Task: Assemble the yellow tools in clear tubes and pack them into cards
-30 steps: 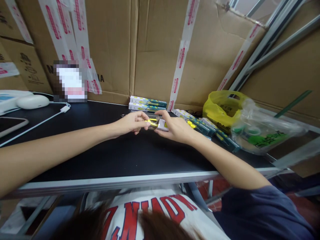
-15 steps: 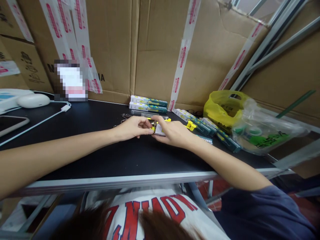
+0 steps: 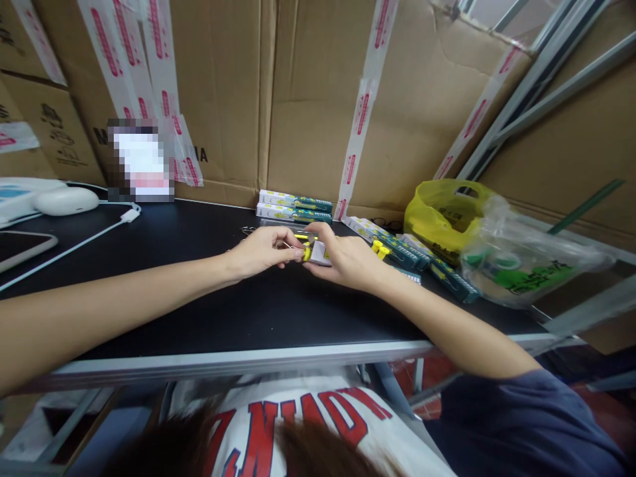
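Observation:
Both my hands meet over the middle of the black table. My left hand pinches a small yellow part at its fingertips. My right hand is closed round a small white card-like package that carries the yellow part. Behind my hands lie two stacked green-and-white boxes against the cardboard wall. More of these boxes lie to the right of my right hand, with a loose yellow piece on them.
A yellow plastic bag and a clear plastic bag lie at the right. A white mouse-like device, a white cable and a tablet edge are at the far left. Taped cardboard boxes wall the back.
My hands dipped toward the table and came back up slightly; my left fingers now pinch the yellow part at the end of the package. Nothing else on the table moved.

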Action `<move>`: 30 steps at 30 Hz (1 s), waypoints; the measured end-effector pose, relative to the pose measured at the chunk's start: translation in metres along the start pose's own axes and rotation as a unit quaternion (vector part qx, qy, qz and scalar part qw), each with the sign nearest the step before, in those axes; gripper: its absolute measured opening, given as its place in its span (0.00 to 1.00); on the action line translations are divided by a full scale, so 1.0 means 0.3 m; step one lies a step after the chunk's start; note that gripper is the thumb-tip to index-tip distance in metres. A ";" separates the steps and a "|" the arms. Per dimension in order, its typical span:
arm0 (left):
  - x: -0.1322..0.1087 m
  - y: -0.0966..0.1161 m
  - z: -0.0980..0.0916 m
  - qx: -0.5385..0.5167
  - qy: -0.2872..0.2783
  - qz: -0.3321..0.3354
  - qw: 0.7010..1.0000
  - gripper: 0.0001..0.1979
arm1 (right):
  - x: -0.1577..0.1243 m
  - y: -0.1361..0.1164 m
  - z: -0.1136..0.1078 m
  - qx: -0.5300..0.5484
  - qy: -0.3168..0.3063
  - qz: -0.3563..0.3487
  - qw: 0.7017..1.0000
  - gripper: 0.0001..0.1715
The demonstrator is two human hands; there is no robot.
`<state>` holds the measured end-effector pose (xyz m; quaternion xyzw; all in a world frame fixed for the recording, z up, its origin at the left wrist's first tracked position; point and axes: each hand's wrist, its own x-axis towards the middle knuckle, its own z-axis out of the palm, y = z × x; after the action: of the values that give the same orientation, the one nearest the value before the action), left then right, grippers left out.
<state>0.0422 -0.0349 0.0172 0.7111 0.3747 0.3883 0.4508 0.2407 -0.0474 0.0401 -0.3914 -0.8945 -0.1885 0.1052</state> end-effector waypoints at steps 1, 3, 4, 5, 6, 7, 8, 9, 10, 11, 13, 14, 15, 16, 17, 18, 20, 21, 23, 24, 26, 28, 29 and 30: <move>-0.002 0.003 0.002 0.000 0.004 0.001 1.000 0.12 | -0.001 -0.001 -0.001 -0.003 0.001 -0.001 1.000 0.32; -0.005 0.008 0.004 0.003 0.009 0.001 1.000 0.11 | -0.002 -0.003 0.000 -0.010 0.003 -0.006 1.000 0.32; -0.005 0.008 0.005 0.004 0.011 0.001 1.000 0.11 | -0.003 -0.003 0.001 -0.016 0.003 -0.008 1.000 0.32; -0.006 0.007 0.005 0.006 0.012 -0.001 1.000 0.10 | -0.003 -0.003 0.002 -0.022 0.002 -0.010 1.000 0.32; -0.006 0.006 0.005 0.007 0.014 -0.002 1.000 0.10 | -0.004 -0.003 0.004 -0.027 0.003 -0.011 1.000 0.32; -0.005 0.003 0.005 0.009 0.014 -0.002 1.000 0.09 | -0.004 -0.003 0.005 -0.032 0.003 -0.012 0.999 0.32; -0.004 0.000 0.006 0.012 0.014 -0.002 1.000 0.09 | -0.004 -0.003 0.007 -0.036 0.002 -0.013 0.999 0.32; -0.003 -0.005 0.006 0.016 0.014 -0.001 1.000 0.09 | -0.004 -0.003 0.008 -0.038 -0.001 -0.014 0.999 0.33; -0.002 -0.009 0.005 0.019 0.014 0.001 1.000 0.09 | -0.003 -0.002 0.008 -0.038 -0.003 -0.015 0.999 0.33; 0.000 -0.014 0.004 0.023 0.012 0.006 1.000 0.10 | -0.003 -0.002 0.007 -0.035 -0.004 -0.015 0.999 0.34; 0.001 -0.022 0.001 0.035 0.005 0.031 0.999 0.11 | -0.002 0.001 0.005 -0.023 -0.003 -0.013 1.000 0.33; 0.001 -0.025 -0.001 0.045 0.001 0.053 0.998 0.12 | -0.001 0.003 0.003 -0.014 -0.002 -0.011 1.000 0.33; -0.001 -0.027 -0.004 0.062 -0.003 0.081 0.995 0.12 | -0.001 0.004 0.001 -0.004 -0.002 -0.009 1.000 0.32; -0.003 -0.027 -0.007 0.085 -0.006 0.109 0.990 0.13 | -0.001 0.005 -0.001 0.005 -0.004 -0.007 1.000 0.32; -0.006 -0.025 -0.011 0.116 -0.008 0.136 0.984 0.13 | 0.000 0.006 -0.002 0.012 -0.007 -0.005 1.000 0.32; -0.010 -0.023 -0.015 0.150 -0.011 0.160 0.976 0.13 | 0.000 0.007 -0.003 0.019 -0.011 -0.003 1.000 0.32; -0.017 -0.015 -0.022 0.225 -0.022 0.201 0.953 0.10 | 0.001 0.008 -0.004 0.030 -0.017 0.000 0.999 0.33; -0.020 -0.011 -0.025 0.262 -0.029 0.221 0.939 0.09 | 0.001 0.008 -0.004 0.035 -0.019 0.001 0.999 0.34; -0.025 -0.005 -0.030 0.326 -0.038 0.258 0.909 0.08 | 0.002 0.007 -0.005 0.045 -0.024 0.003 0.999 0.34; -0.027 -0.004 -0.031 0.353 -0.038 0.273 0.894 0.08 | 0.003 0.007 -0.005 0.048 -0.025 0.003 0.999 0.34; -0.030 -0.006 -0.032 0.402 -0.032 0.299 0.865 0.08 | 0.003 0.006 -0.008 0.052 -0.029 0.006 0.998 0.35; -0.032 -0.013 -0.030 0.453 -0.020 0.325 0.830 0.08 | 0.003 0.004 -0.013 0.056 -0.030 0.010 0.998 0.34; -0.031 -0.019 -0.029 0.479 -0.014 0.336 0.811 0.09 | 0.002 0.003 -0.015 0.060 -0.029 0.012 0.998 0.34; -0.031 -0.024 -0.028 0.506 -0.008 0.345 0.790 0.10 | 0.002 0.002 -0.017 0.064 -0.029 0.012 0.997 0.34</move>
<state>0.0296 -0.0379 0.0109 0.9226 0.2436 0.2670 -0.1344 0.2410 -0.0487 0.0450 -0.4001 -0.9026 -0.1181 0.1064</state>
